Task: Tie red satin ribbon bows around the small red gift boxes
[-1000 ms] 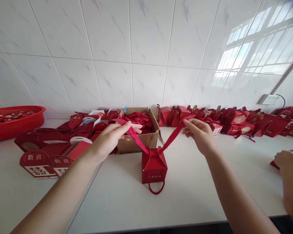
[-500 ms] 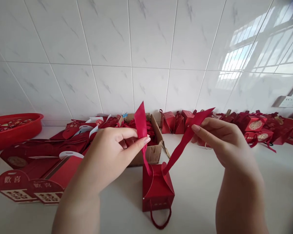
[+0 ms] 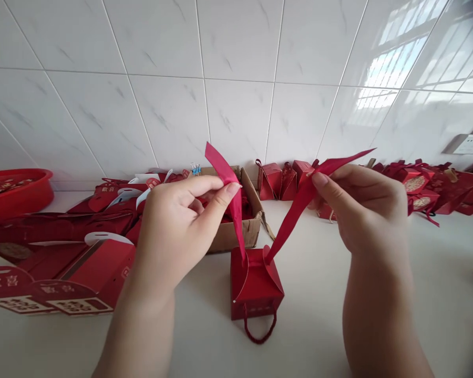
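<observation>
A small red gift box (image 3: pixel 257 294) stands on the white table, its top flaps folded together and a dark red cord handle (image 3: pixel 260 340) hanging at the front. A red ribbon (image 3: pixel 289 223) passes through the flaps, and both its ends rise above the box. My left hand (image 3: pixel 185 226) pinches one end between thumb and forefinger, with the tip sticking up past the fingers. The other end is pinched in my right hand (image 3: pixel 362 210), its tip pointing right. Both stretches of ribbon run up and outward from the box in a V.
Behind the box sits a cardboard carton (image 3: pixel 236 239) with red material inside. Flat and folded red boxes (image 3: pixel 98 268) pile up at left, near a red basin (image 3: pixel 19 194). Finished-looking red boxes (image 3: pixel 270 181) line the tiled wall (image 3: pixel 236 42), with more at right (image 3: pixel 420 181).
The ribbon ends are spread slightly wider and their tips lean further outward. The view has tilted down a little, so the background sits higher on the wall side. Both hands keep their pinch.
</observation>
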A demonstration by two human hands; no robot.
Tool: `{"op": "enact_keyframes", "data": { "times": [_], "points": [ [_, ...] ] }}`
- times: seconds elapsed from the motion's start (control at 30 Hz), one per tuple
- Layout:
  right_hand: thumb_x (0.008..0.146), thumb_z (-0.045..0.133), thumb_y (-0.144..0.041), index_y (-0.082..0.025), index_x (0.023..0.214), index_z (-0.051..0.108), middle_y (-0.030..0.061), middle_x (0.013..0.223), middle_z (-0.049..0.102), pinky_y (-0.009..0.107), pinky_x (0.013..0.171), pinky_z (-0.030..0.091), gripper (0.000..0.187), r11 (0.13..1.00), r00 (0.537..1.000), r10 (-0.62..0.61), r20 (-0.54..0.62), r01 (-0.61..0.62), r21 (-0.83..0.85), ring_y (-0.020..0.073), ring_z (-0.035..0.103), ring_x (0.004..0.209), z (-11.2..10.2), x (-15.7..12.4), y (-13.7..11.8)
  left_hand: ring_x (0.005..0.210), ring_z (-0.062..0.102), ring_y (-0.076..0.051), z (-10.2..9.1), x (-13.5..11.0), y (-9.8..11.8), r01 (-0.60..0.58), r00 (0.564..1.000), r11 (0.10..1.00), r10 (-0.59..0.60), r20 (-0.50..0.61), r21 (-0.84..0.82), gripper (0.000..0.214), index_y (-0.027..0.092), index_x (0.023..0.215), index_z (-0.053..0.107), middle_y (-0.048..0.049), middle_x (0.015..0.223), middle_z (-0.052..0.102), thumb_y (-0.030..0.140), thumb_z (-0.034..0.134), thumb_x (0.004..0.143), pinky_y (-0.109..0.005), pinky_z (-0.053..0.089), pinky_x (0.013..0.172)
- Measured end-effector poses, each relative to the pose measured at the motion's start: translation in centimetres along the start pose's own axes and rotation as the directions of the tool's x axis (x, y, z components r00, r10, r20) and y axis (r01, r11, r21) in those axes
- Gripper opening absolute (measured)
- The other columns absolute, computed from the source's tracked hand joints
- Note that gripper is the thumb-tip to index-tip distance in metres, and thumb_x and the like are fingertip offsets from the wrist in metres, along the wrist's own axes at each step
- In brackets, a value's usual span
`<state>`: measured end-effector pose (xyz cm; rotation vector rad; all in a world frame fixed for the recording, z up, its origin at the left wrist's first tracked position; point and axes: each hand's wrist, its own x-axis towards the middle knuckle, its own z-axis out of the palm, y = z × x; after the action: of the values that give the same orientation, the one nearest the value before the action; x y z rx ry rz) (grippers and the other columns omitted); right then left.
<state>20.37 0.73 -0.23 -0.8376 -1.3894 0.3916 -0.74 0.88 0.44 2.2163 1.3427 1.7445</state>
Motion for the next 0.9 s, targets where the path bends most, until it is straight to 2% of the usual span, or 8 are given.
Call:
{"op": "enact_keyframes", "data": {
  "times": [0.07, 0.17, 0.27, 0.37, 0.47, 0.6, 0.73, 0.9],
  "points": [
    [0.078, 0.070, -0.030, -0.022, 0.064, 0.063, -0.0013, 0.054, 0.056, 0.027, 0.044, 0.042, 0.018, 1.000, 0.999, -0.020, -0.041, 0.020, -0.013, 0.0120, 0.052, 0.048, 0.3, 0.0, 0.2, 0.048, 0.049, -0.010, 0.5, 0.1, -0.1, -0.003, 1.000, 0.999, 0.002, -0.021, -0.054, 0.014, 0.022, 0.071, 0.072, 0.0030, 0.054, 0.057, 0.031, 0.066, 0.079, -0.023, 0.035, 0.043],
    [0.076, 0.071, -0.030, -0.022, 0.064, 0.063, -0.0019, 0.054, 0.055, 0.027, 0.042, 0.039, 0.017, 0.999, 0.996, -0.031, -0.090, 0.032, 0.014, 0.0112, 0.051, 0.046, 0.6, 0.0, 0.6, 0.049, 0.051, -0.010, 1.2, 0.2, 0.0, 0.015, 0.999, 0.987, -0.022, -0.045, -0.159, 0.007, 0.023, 0.076, 0.074, 0.0026, 0.060, 0.064, 0.028, 0.070, 0.076, -0.023, 0.037, 0.044],
    [0.076, 0.071, -0.029, -0.023, 0.071, 0.066, -0.0013, 0.060, 0.059, 0.027, 0.042, 0.040, 0.010, 0.997, 0.997, 0.000, -0.083, 0.006, 0.071, 0.0111, 0.051, 0.047, 0.7, 0.1, 0.8, 0.055, 0.057, -0.012, 1.7, 0.3, 0.2, 0.056, 0.996, 0.953, -0.074, -0.050, -0.297, 0.008, 0.023, 0.080, 0.075, 0.0014, 0.068, 0.069, 0.027, 0.072, 0.074, -0.023, 0.044, 0.048],
    [0.077, 0.070, -0.030, -0.023, 0.075, 0.068, -0.0010, 0.063, 0.060, 0.026, 0.044, 0.039, 0.007, 0.992, 0.998, 0.022, -0.066, -0.013, 0.125, 0.0105, 0.051, 0.049, 0.9, 0.3, 0.9, 0.060, 0.061, -0.013, 2.1, 0.4, 0.2, 0.136, 0.989, 0.882, -0.147, 0.010, -0.451, 0.008, 0.022, 0.079, 0.074, 0.0005, 0.069, 0.070, 0.028, 0.071, 0.076, -0.023, 0.048, 0.052],
    [0.078, 0.068, -0.032, -0.021, 0.070, 0.067, -0.0023, 0.056, 0.053, 0.024, 0.043, 0.035, 0.014, 0.984, 0.998, 0.039, -0.045, -0.031, 0.177, 0.0090, 0.046, 0.048, 1.2, 0.4, 1.0, 0.067, 0.062, -0.014, 2.5, 0.6, 0.2, 0.206, 0.977, 0.789, -0.201, 0.074, -0.579, 0.010, 0.020, 0.080, 0.073, -0.0002, 0.072, 0.069, 0.029, 0.071, 0.076, -0.023, 0.051, 0.060],
    [0.079, 0.068, -0.032, -0.021, 0.068, 0.067, -0.0020, 0.058, 0.052, 0.025, 0.049, 0.039, 0.016, 0.969, 0.998, 0.066, -0.022, -0.059, 0.240, 0.0095, 0.046, 0.053, 1.6, 0.6, 1.0, 0.076, 0.063, -0.015, 2.9, 0.8, 0.1, 0.244, 0.966, 0.726, -0.238, 0.099, -0.643, 0.012, 0.018, 0.083, 0.071, -0.0017, 0.080, 0.070, 0.027, 0.071, 0.075, -0.024, 0.051, 0.068],
    [0.078, 0.068, -0.031, -0.022, 0.067, 0.066, -0.0016, 0.062, 0.054, 0.025, 0.055, 0.042, 0.015, 0.965, 0.997, 0.067, -0.022, -0.059, 0.257, 0.0105, 0.049, 0.058, 1.8, 0.6, 0.8, 0.076, 0.063, -0.015, 3.3, 0.8, 0.3, 0.194, 0.975, 0.731, -0.218, 0.045, -0.654, 0.012, 0.018, 0.080, 0.070, -0.0016, 0.078, 0.070, 0.029, 0.071, 0.075, -0.025, 0.050, 0.070],
    [0.079, 0.066, -0.034, -0.023, 0.068, 0.064, -0.0014, 0.064, 0.055, 0.026, 0.056, 0.043, 0.016, 0.978, 0.998, 0.061, -0.004, -0.059, 0.201, 0.0114, 0.051, 0.059, 1.7, 0.6, 0.6, 0.066, 0.064, -0.013, 3.4, 0.6, 0.7, 0.053, 0.968, 0.827, -0.180, -0.174, -0.560, 0.013, 0.020, 0.077, 0.066, 0.0011, 0.073, 0.068, 0.026, 0.075, 0.071, -0.024, 0.052, 0.062]
  ]
}}
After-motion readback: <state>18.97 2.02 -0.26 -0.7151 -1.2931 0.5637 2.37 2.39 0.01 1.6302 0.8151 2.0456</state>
